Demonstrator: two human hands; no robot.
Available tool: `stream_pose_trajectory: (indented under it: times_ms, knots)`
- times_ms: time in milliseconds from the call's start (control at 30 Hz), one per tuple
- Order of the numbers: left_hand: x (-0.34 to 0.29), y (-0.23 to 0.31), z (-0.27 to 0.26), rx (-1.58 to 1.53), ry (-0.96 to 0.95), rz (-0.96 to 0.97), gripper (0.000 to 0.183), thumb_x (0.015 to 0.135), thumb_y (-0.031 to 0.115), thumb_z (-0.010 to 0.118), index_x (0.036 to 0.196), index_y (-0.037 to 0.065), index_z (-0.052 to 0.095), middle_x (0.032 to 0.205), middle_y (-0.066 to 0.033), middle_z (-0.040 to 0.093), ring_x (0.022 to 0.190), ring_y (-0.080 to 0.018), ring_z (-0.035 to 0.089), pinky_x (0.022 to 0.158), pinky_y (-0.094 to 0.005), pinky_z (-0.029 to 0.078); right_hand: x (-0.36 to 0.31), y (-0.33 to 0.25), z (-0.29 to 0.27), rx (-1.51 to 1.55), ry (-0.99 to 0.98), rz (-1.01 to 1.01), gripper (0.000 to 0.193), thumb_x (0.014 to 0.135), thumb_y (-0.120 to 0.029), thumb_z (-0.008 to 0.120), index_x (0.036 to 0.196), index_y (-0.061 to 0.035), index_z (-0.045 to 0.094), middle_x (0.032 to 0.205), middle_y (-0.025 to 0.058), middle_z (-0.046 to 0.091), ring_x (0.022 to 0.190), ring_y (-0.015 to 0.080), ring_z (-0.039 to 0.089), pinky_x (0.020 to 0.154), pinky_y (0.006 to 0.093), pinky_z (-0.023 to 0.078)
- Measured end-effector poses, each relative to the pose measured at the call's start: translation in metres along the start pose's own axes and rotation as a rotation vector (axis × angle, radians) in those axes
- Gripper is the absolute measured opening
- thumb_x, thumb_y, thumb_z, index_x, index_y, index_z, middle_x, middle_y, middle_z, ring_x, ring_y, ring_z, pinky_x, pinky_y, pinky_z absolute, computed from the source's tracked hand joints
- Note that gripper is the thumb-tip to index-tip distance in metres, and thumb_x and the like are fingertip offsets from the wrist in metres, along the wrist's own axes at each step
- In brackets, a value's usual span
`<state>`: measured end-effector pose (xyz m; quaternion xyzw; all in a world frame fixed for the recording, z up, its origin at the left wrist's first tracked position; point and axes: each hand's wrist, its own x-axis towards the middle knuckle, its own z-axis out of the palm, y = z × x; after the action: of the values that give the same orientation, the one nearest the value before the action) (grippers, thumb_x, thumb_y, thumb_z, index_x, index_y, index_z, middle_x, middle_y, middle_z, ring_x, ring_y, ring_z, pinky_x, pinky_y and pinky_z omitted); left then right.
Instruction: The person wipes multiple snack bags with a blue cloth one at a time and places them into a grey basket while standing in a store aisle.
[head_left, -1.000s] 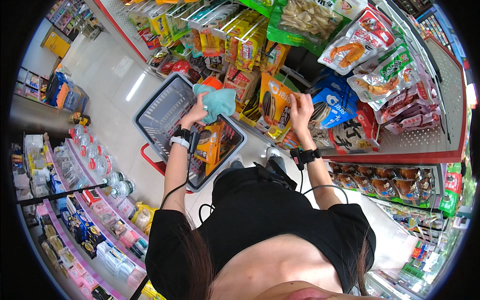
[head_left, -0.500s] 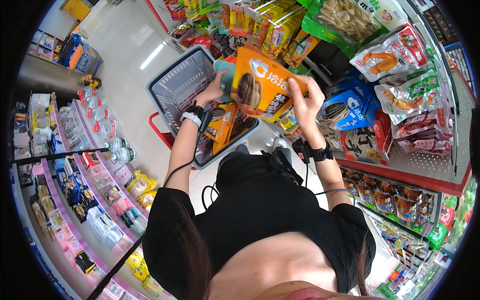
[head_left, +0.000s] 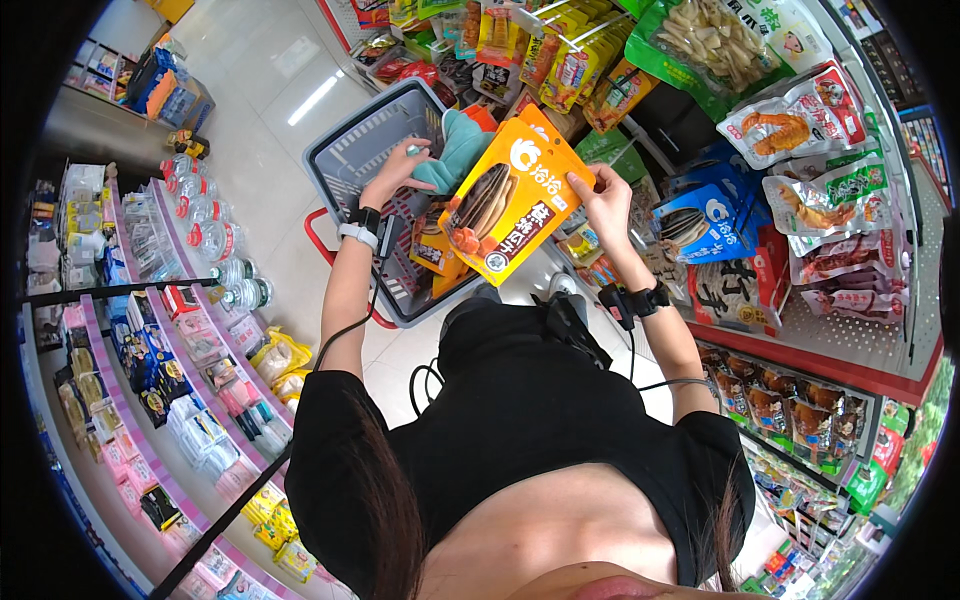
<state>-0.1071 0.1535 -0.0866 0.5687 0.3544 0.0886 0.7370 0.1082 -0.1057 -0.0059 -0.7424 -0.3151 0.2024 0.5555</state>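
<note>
My right hand (head_left: pixel 601 193) grips the right edge of a large orange snack bag (head_left: pixel 510 200) and holds it up over a grey shopping basket (head_left: pixel 362 140). My left hand (head_left: pixel 393 170) holds a teal cloth (head_left: pixel 455 152) bunched against the basket's inner side, just left of the bag. Another orange packet (head_left: pixel 437 250) lies inside the basket under the raised bag. Both wrists wear bands with cables.
Hanging snack bags fill the rack ahead and to the right: blue packs (head_left: pixel 700 220), red packs (head_left: pixel 830 260), a green bag (head_left: pixel 710 40). A low shelf of bottles (head_left: pixel 215 240) and small goods runs along my left. The pale aisle floor (head_left: pixel 260 80) stretches behind the basket.
My right hand has pulled the orange bag off the rack and brought it left and down over the basket. My left hand with the cloth stayed at the basket.
</note>
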Motion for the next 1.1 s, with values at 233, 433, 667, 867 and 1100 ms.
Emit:
stream_pose_trajectory:
  times_ms: [233, 433, 667, 867, 1100]
  knots:
    - [-0.022, 0.052, 0.022, -0.134, 0.106, 0.304, 0.022, 0.093, 0.024, 0.045, 0.103, 0.004, 0.047, 0.111, -0.0086, 0.042, 0.104, -0.0217, 0.049, 0.076, -0.0408, 0.056, 0.000, -0.025, 0.020, 0.123, -0.066, 0.041, 0.018, 0.075, -0.011, 0.068, 0.077, 0.0046, 0.060, 0.063, 0.0026, 0.060, 0.053, 0.0048, 0.051, 0.048, 0.0211, 0.039]
    - [-0.024, 0.105, 0.050, -0.196, 0.264, 0.549, 0.023, 0.095, 0.026, 0.041, 0.100, 0.005, 0.047, 0.104, -0.0087, 0.051, 0.098, -0.0192, 0.054, 0.082, -0.0405, 0.051, 0.001, -0.057, 0.090, 0.479, -0.110, 0.084, 0.013, 0.075, -0.008, 0.067, 0.075, 0.0030, 0.060, 0.064, 0.0015, 0.059, 0.055, 0.0049, 0.051, 0.048, 0.0212, 0.038]
    - [-0.031, 0.114, 0.051, -0.004, 0.166, 0.512, 0.021, 0.094, 0.028, 0.042, 0.101, 0.009, 0.048, 0.107, -0.0055, 0.052, 0.103, -0.0156, 0.052, 0.086, -0.0347, 0.048, -0.008, -0.052, 0.111, 0.720, -0.336, 0.377, 0.011, 0.083, -0.005, 0.058, 0.085, 0.0013, 0.049, 0.082, 0.0083, 0.056, 0.070, 0.0159, 0.060, 0.058, 0.0269, 0.056]
    - [-0.044, 0.089, 0.072, 0.072, 0.027, 0.423, 0.021, 0.095, 0.031, 0.042, 0.098, 0.011, 0.048, 0.102, -0.0012, 0.054, 0.102, -0.0109, 0.051, 0.085, -0.0324, 0.045, -0.021, 0.024, 0.096, 0.363, -0.481, 0.524, 0.014, 0.085, -0.008, 0.056, 0.085, -0.0011, 0.043, 0.084, 0.0075, 0.052, 0.078, 0.0184, 0.060, 0.059, 0.0301, 0.058]
    - [-0.044, 0.080, 0.102, 0.178, -0.035, 0.458, 0.023, 0.095, 0.030, 0.041, 0.099, 0.008, 0.048, 0.099, -0.0027, 0.052, 0.097, -0.0120, 0.054, 0.084, -0.0336, 0.048, 0.002, 0.021, 0.041, -0.304, -0.435, -0.092, 0.028, 0.078, -0.022, 0.060, 0.101, -0.0080, 0.055, 0.079, 0.0149, 0.062, 0.073, 0.0300, 0.062, 0.068, 0.0393, 0.048]
